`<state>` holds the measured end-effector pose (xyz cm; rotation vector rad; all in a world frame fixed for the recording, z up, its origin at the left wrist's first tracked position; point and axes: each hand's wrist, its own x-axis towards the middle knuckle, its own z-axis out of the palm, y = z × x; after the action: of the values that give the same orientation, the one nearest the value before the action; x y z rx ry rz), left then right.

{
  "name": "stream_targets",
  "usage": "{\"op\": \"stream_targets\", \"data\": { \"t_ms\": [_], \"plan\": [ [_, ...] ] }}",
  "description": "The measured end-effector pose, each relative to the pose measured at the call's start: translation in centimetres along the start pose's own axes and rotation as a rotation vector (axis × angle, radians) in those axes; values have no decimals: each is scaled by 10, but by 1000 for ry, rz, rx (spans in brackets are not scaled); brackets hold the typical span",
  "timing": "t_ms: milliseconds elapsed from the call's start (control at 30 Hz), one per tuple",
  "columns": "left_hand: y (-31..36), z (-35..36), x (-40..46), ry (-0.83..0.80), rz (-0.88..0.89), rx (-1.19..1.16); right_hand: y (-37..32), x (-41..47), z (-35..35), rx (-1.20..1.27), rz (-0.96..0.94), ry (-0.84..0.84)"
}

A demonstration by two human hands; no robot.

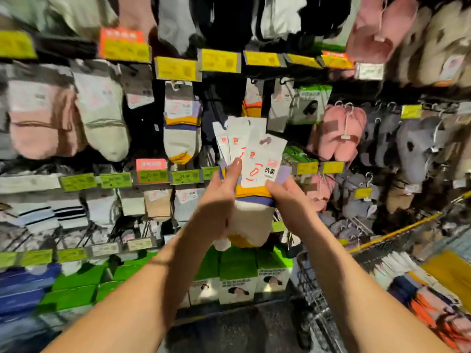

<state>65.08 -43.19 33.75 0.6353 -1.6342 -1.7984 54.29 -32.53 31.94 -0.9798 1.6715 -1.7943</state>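
Observation:
I hold up a fanned bundle of sock packs (pixel 254 159) in front of a shop's sock wall. The packs have white card sleeves with red marks, over cream socks with yellow and purple bands. My left hand (pixel 219 205) grips the bundle from the left, its index finger lying straight up along the cards. My right hand (pixel 288 200) grips the right side at the yellow band, thumb on the front. A matching pack (pixel 181 128) hangs on a hook up and to the left of the bundle.
Hooks with pink, cream, grey and black socks and slippers fill the wall, with yellow and green price tags (pixel 185 176) on the rails. Green and white boxes (pixel 237 278) line the bottom shelf. A wire basket (pixel 397 253) with folded items stands at the right.

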Motion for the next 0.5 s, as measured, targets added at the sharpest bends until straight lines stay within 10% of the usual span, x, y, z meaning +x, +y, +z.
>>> {"op": "stream_targets", "data": {
  "t_ms": [500],
  "plan": [
    [8, -78, -10, 181, 15, -457, -5, 31, 93, 64, -89, -190]
  ]
}}
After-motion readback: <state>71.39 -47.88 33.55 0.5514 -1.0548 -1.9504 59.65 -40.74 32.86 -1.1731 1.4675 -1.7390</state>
